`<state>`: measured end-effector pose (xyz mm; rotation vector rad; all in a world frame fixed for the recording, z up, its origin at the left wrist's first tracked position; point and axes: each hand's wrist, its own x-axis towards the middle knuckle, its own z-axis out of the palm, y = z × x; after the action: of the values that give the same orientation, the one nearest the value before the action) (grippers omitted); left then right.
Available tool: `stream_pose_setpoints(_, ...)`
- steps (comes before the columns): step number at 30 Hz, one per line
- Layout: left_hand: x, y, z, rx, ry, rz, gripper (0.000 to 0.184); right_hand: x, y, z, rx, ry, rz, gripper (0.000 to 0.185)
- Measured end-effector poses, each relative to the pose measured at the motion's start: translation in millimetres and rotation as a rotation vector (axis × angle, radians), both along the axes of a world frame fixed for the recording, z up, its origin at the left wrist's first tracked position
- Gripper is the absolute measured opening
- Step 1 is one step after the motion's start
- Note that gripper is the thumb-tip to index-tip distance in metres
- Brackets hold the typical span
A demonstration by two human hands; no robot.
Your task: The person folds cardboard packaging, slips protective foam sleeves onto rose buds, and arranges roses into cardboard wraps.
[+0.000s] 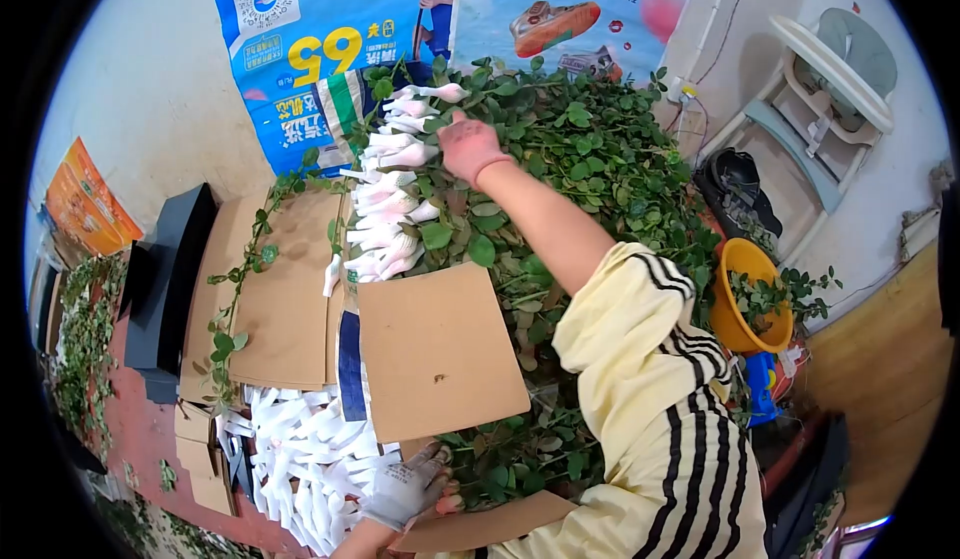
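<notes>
My right hand, in a pink glove, is over the leafy stems, just beside a column of white-wrapped flower heads. Its visible fingers are apart, and nothing shows between them. Low in the view, my left hand wears a grey-white glove and has its fingers curled near the lower edge of a cardboard sheet. Something pinkish shows at its fingers, too unclear to name. Many loose white sleeves lie left of that hand. The cardboard sheet rests on the stems between my hands.
More cardboard lies to the left, crossed by a leafy stem, beside a black box. Scissors are by the white sleeves. At the right are a yellow bucket with greenery and a high chair.
</notes>
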<state>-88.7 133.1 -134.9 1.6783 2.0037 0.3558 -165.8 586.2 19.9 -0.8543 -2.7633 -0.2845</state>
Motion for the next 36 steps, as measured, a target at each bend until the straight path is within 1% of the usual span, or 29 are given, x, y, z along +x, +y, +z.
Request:
stream_pose_setpoints(2,-3,0,-6,0.02,0.0,-0.039,0.036,25,2,22,0.012,0.186,-0.013,0.024)
stream_pose_setpoints(3,-2,1,-4,0.007,0.012,-0.039,0.036,39,10,38,-0.018,0.341,-0.011,0.024)
stream_pose_setpoints(4,-2,1,0,0.013,0.006,-0.038,0.036,53,24,55,0.049,0.48,-0.019,0.024)
stream_pose_setpoints(5,-1,2,7,-0.014,-0.015,-0.015,0.036,68,47,74,0.108,0.443,-0.128,0.024)
stream_pose_setpoints(6,0,2,10,-0.039,-0.035,0.01,0.036,95,73,95,0.427,0.142,-0.161,0.027)
stream_pose_setpoints(7,0,1,7,-0.034,-0.042,0.014,0.036,122,100,116,0.711,0.16,-0.153,0.024)
stream_pose_setpoints(8,0,1,4,-0.013,-0.023,0.003,0.036,145,96,141,0.119,0.633,-0.166,0.021)
stream_pose_setpoints(9,-1,0,2,0.012,-0.003,-0.007,0.036,167,91,166,-0.337,1.268,-0.105,0.02)
stream_pose_setpoints(10,-1,0,3,0.021,-0.009,-0.006,0.036,189,113,175,-0.274,1.388,0.02,0.021)
stream_pose_setpoints(12,-3,4,8,0.029,0.078,-0.054,0.037,206,107,180,-0.224,1.39,0.022,0.024)
stream_pose_setpoints(14,-5,3,11,0.053,0.072,-0.068,0.037,210,100,167,-0.385,1.255,0.149,0.027)
stream_pose_setpoints(15,-5,4,13,0.072,0.065,-0.08,0.038,214,95,158,-0.125,1.122,0.139,0.03)
stream_pose_setpoints(16,-5,6,32,0.069,0.07,-0.088,0.038,214,75,149,-0.075,1.128,0.143,0.032)
stream_pose_setpoints(18,-11,14,86,0.136,0.008,-0.314,0.04,218,61,127,-0.122,0.981,0.112,0.034)
stream_pose_setpoints(20,-16,49,138,0.282,0.155,-0.441,0.037,228,48,118,-0.166,0.933,0.114,0.035)
stream_pose_setpoints(21,-14,88,191,0.096,0.45,-0.453,0.035,230,42,119,-0.198,0.891,0.126,0.036)
stream_pose_setpoints(22,-40,113,166,0.652,0.491,-0.414,0.038,235,34,118,-0.192,0.812,0.075,0.037)
stream_pose_setpoints(23,-46,157,191,0.957,0.326,-0.37,0.044,240,31,113,-0.214,0.835,0.083,0.036)
stream_pose_setpoints(24,-57,205,199,0.984,0.386,-0.29,0.047,245,30,106,-0.232,0.859,0.092,0.034)
stream_pose_setpoints(25,-68,248,202,0.898,0.423,-0.198,0.05,252,35,98,-0.222,0.885,0.088,0.034)
stream_pose_setpoints(26,-80,286,189,0.817,0.607,-0.049,0.054,262,40,96,-0.208,0.91,0.085,0.034)
stream_pose_setpoints(27,-91,321,179,0.74,0.689,0.019,0.061,274,42,99,-0.271,0.893,0.052,0.036)
stream_pose_setpoints(28,-99,350,170,0.712,0.715,0.088,0.064,288,50,93,-0.246,0.973,-0.051,0.035)
stream_pose_setpoints(30,-102,388,151,0.657,0.642,0.22,0.063,323,45,97,-0.388,1.114,-0.116,0.032)
stream_pose_setpoints(31,-101,397,148,0.658,0.636,0.217,0.063,343,59,91,-0.525,1.208,-0.042,0.032)
stream_pose_setpoints(32,-100,406,144,0.522,0.593,0.212,0.059,366,83,77,-0.666,1.298,0.03,0.032)
stream_pose_setpoints(33,-98,414,141,0.386,0.553,0.199,0.056,391,118,53,-0.401,1.254,-0.072,0.035)
stream_pose_setpoints(34,-94,417,140,0.384,0.588,0.146,0.044,402,128,39,-0.4,1.255,-0.09,0.035)
stream_pose_setpoints(36,-82,421,152,0.401,0.676,0.016,0.039,421,137,18,-0.468,1.422,0.014,0.037)
